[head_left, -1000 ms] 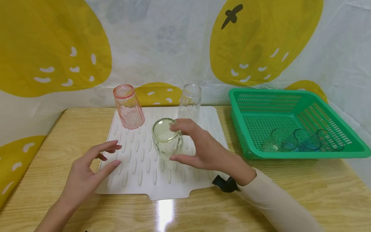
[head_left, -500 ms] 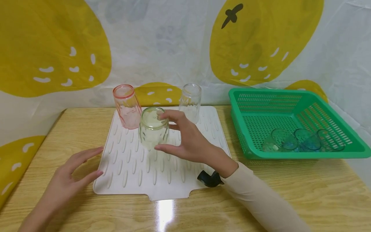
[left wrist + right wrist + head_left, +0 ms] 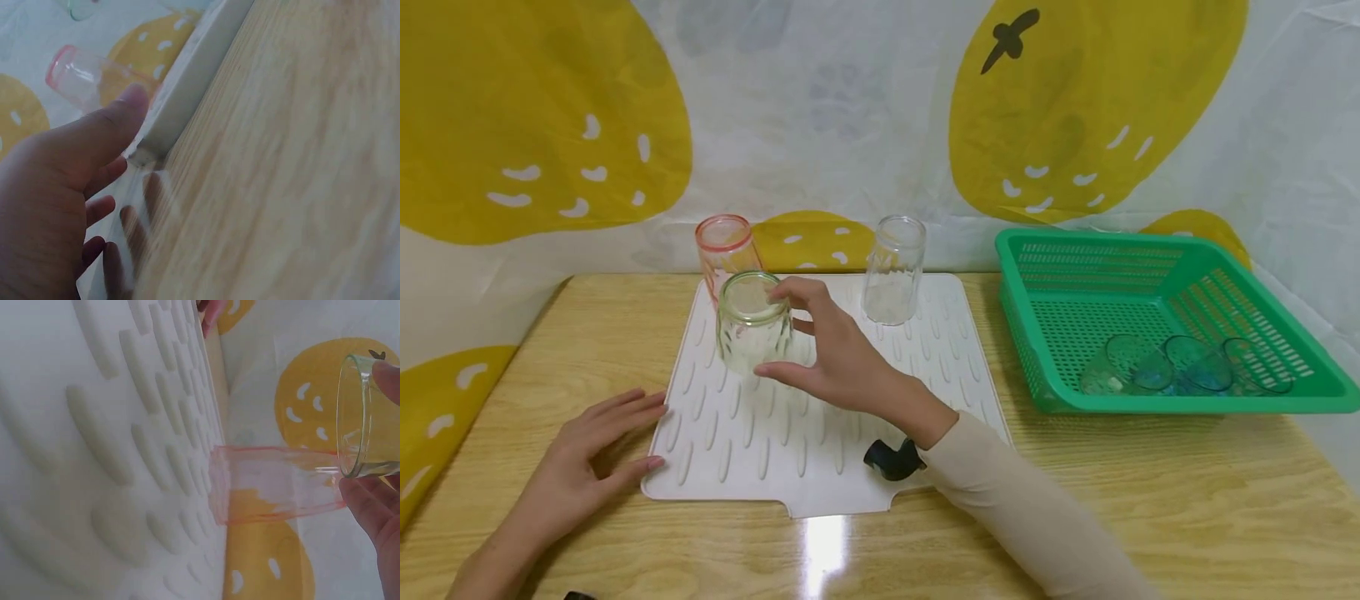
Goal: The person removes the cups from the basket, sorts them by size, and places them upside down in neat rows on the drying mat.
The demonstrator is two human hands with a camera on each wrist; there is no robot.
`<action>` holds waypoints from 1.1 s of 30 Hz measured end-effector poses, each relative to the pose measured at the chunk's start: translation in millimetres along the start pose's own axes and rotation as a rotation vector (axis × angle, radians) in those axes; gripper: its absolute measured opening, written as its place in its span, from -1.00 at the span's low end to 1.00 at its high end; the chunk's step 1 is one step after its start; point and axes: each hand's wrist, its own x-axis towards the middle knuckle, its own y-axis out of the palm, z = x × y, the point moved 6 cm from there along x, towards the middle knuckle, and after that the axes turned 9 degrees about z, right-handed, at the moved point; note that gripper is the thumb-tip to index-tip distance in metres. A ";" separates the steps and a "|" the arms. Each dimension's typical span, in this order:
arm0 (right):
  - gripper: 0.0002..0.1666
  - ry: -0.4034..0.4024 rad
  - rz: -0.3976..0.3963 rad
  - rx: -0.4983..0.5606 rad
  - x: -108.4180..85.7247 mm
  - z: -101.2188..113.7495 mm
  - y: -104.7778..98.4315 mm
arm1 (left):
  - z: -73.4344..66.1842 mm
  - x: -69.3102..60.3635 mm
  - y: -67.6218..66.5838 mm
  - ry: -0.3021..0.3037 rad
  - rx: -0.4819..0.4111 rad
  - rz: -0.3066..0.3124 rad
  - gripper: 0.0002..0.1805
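Observation:
My right hand [image 3: 850, 358] pinches a pale green glass tumbler [image 3: 752, 337] between thumb and fingers near the left side of a white ribbed drying mat [image 3: 820, 454]. In the right wrist view the green tumbler [image 3: 357, 419] hangs apart from the mat. Partly behind it, a pink-tinted tumbler [image 3: 281, 481] stands on the mat. A clear tumbler [image 3: 893, 279] stands at the mat's back right. Beside the mat's left front corner, my left hand [image 3: 576, 458] has extended, loosely bent fingers and holds nothing; whether its thumb touches the mat, I cannot tell.
A green plastic basket [image 3: 1150, 403] stands on the right of the wooden table [image 3: 1150, 500], with several bluish-looking glasses lying inside. A black camera mount [image 3: 893, 459] sits at my right wrist. Behind the table hangs a fruit-patterned cloth [image 3: 842, 125].
My right hand has carried the green tumbler leftward, from the mat's middle to in front of the pink one. My left hand has drawn back left and lowered beside the mat.

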 end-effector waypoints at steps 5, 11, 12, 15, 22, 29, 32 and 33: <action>-0.11 0.045 0.008 0.069 9.0 -9.0 18.3 | 1.2 -2.7 0.7 0.019 0.038 0.028 -0.31; -0.12 0.063 0.025 0.081 20.3 -16.2 38.7 | 0.1 -5.4 -1.7 0.039 0.041 0.005 -0.38; -0.12 0.069 0.029 0.078 21.5 -17.4 41.7 | 0.2 -5.5 -2.1 0.037 0.037 0.004 -0.38; -0.12 0.083 0.046 0.069 24.0 -21.7 49.9 | 1.2 -5.6 -2.3 0.035 0.027 0.008 -0.38; -0.11 0.121 0.063 0.052 27.4 -33.5 62.0 | 2.1 -4.5 -2.9 0.044 0.014 0.033 -0.35; -0.12 0.137 0.115 -0.035 29.4 -41.2 71.7 | 3.2 -5.3 -2.2 0.025 0.007 0.036 -0.35; -0.12 0.137 0.127 -0.069 29.8 -42.2 73.5 | 3.2 -5.0 -2.0 0.028 0.005 0.037 -0.35; -0.12 0.138 0.128 -0.077 30.2 -42.7 74.0 | 3.0 -4.7 -2.1 0.031 0.007 0.037 -0.35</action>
